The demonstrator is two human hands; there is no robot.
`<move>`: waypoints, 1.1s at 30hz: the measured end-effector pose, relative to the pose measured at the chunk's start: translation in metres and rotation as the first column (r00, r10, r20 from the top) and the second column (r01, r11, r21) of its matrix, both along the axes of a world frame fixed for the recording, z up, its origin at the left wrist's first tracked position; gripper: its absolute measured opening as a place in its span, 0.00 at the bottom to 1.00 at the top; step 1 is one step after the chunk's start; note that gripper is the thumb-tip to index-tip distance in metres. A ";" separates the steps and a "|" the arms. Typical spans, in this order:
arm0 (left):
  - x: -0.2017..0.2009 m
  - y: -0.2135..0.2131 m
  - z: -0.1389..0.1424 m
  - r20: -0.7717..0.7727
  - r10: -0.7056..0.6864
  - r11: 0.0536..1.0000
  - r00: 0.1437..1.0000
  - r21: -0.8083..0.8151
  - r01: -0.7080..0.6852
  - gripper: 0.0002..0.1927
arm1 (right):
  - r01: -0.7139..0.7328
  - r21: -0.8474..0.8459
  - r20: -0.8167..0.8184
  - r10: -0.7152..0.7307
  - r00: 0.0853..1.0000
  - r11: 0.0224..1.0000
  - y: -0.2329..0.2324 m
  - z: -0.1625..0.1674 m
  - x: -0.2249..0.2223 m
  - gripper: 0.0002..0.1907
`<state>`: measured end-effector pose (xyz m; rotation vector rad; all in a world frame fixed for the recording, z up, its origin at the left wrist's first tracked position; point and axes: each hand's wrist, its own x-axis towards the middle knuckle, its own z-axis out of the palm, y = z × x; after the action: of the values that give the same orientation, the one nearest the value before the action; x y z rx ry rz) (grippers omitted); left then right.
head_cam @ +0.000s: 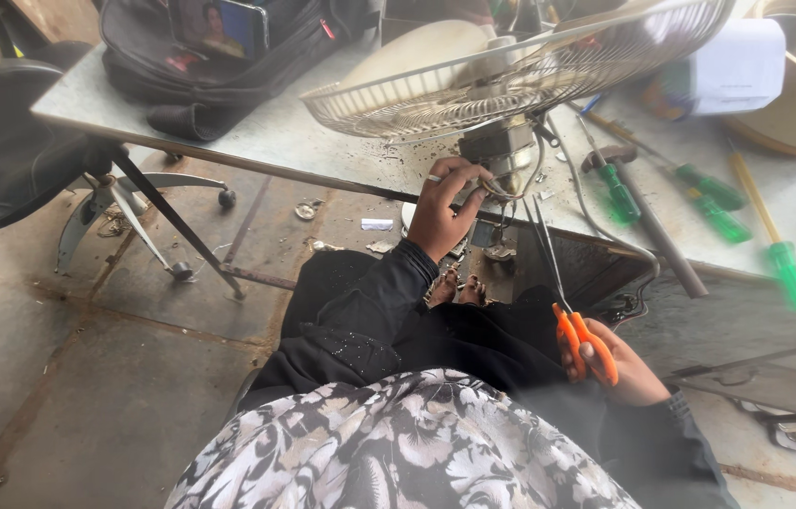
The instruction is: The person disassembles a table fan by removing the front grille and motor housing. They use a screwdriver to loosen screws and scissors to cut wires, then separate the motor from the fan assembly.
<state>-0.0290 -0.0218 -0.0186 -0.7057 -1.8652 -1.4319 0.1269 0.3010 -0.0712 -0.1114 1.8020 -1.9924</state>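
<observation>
Scissors [558, 283] at the fan motor [497, 151]
Right hand [619, 363] grips the orange-handled scissors, blades nearly closed; left hand [445, 203] pinches a wire [511, 193] at the tabletop's [257, 127] near edge.

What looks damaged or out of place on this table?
The fan lies tipped at the table edge, its wires hanging loose by the left hand. Dark debris is scattered beside it.
</observation>
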 end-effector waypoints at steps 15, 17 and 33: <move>-0.022 -0.009 -0.002 0.016 0.207 0.978 0.978 -0.011 -0.207 0.11 | 0.174 0.119 -0.025 -0.172 0.985 0.978 0.009 0.007 0.001 0.18; -0.028 -0.011 -0.004 0.040 0.202 0.979 0.979 -0.002 -0.202 0.08 | 0.212 0.089 -0.028 -0.211 0.977 0.973 0.013 0.008 -0.001 0.18; -0.028 -0.016 -0.003 0.081 0.099 0.993 0.992 0.053 -0.103 0.22 | 0.399 0.156 -0.242 -0.357 0.902 0.903 0.080 0.018 0.001 0.19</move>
<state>-0.0574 -0.0378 -0.0215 -0.5271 -1.8838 -1.4596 0.1281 0.3808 -0.0536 0.1112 2.2993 -2.0993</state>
